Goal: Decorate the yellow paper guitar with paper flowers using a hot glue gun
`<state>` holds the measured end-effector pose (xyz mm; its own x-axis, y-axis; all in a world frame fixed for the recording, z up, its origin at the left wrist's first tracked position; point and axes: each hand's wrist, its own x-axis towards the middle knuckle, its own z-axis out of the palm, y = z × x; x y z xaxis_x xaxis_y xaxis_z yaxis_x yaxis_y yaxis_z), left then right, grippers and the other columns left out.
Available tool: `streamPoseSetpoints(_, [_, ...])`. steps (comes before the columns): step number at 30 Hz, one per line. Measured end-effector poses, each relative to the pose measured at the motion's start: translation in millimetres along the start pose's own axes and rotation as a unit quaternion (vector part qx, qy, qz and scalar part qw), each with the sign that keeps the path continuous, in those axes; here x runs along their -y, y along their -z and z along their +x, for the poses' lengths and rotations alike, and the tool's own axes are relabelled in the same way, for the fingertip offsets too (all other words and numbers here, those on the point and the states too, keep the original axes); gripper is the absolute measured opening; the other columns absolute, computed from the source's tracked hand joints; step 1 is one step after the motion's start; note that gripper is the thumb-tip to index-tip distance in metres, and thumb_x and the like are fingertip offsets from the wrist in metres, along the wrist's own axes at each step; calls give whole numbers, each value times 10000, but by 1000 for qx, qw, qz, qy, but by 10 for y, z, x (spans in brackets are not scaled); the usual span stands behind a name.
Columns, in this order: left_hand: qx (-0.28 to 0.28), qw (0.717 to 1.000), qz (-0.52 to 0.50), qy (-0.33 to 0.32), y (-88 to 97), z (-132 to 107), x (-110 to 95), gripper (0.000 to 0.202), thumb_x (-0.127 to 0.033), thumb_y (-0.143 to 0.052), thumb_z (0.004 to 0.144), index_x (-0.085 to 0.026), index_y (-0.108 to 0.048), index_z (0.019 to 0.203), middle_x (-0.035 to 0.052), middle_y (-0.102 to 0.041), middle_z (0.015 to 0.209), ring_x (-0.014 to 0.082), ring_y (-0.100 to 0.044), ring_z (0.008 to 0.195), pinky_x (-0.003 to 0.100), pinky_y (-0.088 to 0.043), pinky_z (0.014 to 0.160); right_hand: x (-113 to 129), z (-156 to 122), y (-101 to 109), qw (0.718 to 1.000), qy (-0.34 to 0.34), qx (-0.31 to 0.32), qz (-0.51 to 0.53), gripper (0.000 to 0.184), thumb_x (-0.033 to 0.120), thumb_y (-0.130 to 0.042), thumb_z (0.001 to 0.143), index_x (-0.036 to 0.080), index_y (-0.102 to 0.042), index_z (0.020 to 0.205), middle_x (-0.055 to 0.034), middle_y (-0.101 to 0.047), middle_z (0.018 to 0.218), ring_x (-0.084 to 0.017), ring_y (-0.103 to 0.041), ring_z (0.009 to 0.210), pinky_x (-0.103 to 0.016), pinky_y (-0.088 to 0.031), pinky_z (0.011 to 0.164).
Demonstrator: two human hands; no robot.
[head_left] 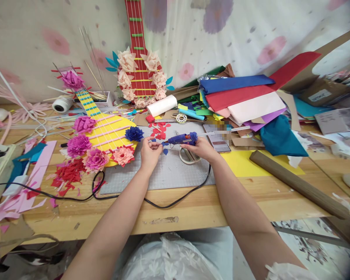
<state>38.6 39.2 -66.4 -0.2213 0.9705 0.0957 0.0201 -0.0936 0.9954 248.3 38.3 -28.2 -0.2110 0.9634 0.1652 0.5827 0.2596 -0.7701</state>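
My right hand (pixel 196 148) is wrapped round a blue hot glue gun (pixel 181 139), with a long white glue stick (pixel 221 132) running out of its back. The gun's nozzle points left, right at the fingertips of my left hand (pixel 151 152). Those fingers are pinched on a small blue paper petal, mostly hidden by them. Another blue petal (pixel 165 152) is just below the nozzle. Scissors (pixel 189 157) lie under my right hand on the grey cutting mat (pixel 175 177). Left of my hands rests a yellow paper instrument (pixel 105 134) bearing pink flowers and a blue paper flower (pixel 134 133).
A black cord (pixel 169 205) crosses the front of the mat. Red petals (pixel 160 130) are scattered behind the gun. A phone (pixel 217 139), yellow paper (pixel 239 165) and a brown roll (pixel 297 182) lie to the right. A red instrument (pixel 141 79) leans at the back.
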Motion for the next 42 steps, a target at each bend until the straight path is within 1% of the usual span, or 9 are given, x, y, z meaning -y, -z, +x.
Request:
streamPoseSetpoints(11, [24, 998, 44, -28, -3, -17, 3, 392, -165, -666, 641, -208, -470, 978, -25, -636, 718, 121, -626, 634, 254, -513, 605, 19, -3, 5, 999, -24, -30, 35, 376, 492, -667, 692, 183, -710, 902, -54, -725, 863, -210, -654, 799, -317, -489, 744])
streamPoseSetpoints(16, [38, 999, 18, -9, -4, -28, -23, 352, -191, -651, 659, -217, -478, 965, -19, -620, 745, 130, -630, 632, 210, -484, 465, -70, 46, -6, 981, -97, -163, 49, 468, 562, -645, 664, 129, -703, 831, -69, -707, 777, -218, -640, 725, -322, -484, 683])
streamPoseSetpoints(20, [32, 999, -18, 21, -16, -26, -54, 345, -196, -667, 650, -207, -479, 939, -18, -614, 740, 124, -628, 601, 200, -479, 441, -182, 129, 17, 954, -171, -242, -40, 517, 587, -615, 677, 103, -698, 840, -106, -696, 754, -261, -642, 766, -343, -469, 690])
streamPoseSetpoints(26, [18, 999, -8, 35, -12, -19, -96, 339, -168, -675, 656, -194, -476, 928, -47, -588, 715, 41, -463, 391, 157, -370, 336, -198, 201, -1, 938, -232, -178, -184, 517, 625, -570, 703, 136, -676, 833, -159, -693, 848, -288, -633, 855, -356, -454, 734])
streamPoseSetpoints(31, [-31, 999, -27, 16, -12, -57, -167, 235, -168, -639, 685, -190, -478, 855, -39, -570, 743, 24, -416, 371, 165, -358, 318, -188, 101, 86, 945, -157, -198, -210, 479, 601, -594, 687, 156, -614, 863, -142, -670, 885, -273, -609, 863, -368, -446, 759])
streamPoseSetpoints(33, [-60, 997, -47, -18, -13, -78, -187, 188, -209, -626, 706, -191, -461, 795, -26, -567, 773, 25, -428, 388, 172, -370, 330, -163, 38, 181, 937, -130, -208, -247, 447, 601, -623, 654, 173, -581, 774, -143, -655, 850, -277, -602, 836, -378, -440, 750])
streamPoseSetpoints(35, [-83, 993, -73, -41, -12, -89, -195, 200, -247, -625, 718, -192, -439, 768, -15, -570, 817, 20, -446, 409, 170, -385, 348, -93, -17, 262, 935, -144, -177, -272, 410, 596, -650, 623, 207, -522, 646, -117, -637, 747, -271, -597, 773, -372, -434, 706])
streamPoseSetpoints(39, [-112, 988, -104, -14, -10, -69, -185, 257, -277, -651, 706, -193, -412, 752, -28, -569, 806, 6, -425, 377, 179, -412, 363, 208, -43, 172, 964, -173, -47, -194, 380, 545, -657, 647, 228, -467, 556, -35, -578, 563, -210, -566, 632, -320, -405, 607])
streamPoseSetpoints(42, [-121, 986, -115, 10, -10, -42, -181, 281, -272, -676, 683, -193, -411, 733, -49, -540, 728, 22, -437, 371, 191, -407, 351, 472, 27, -173, 996, -85, -32, -11, 263, 453, -666, 670, 217, -550, 689, -27, -639, 721, -166, -564, 678, -299, -417, 636])
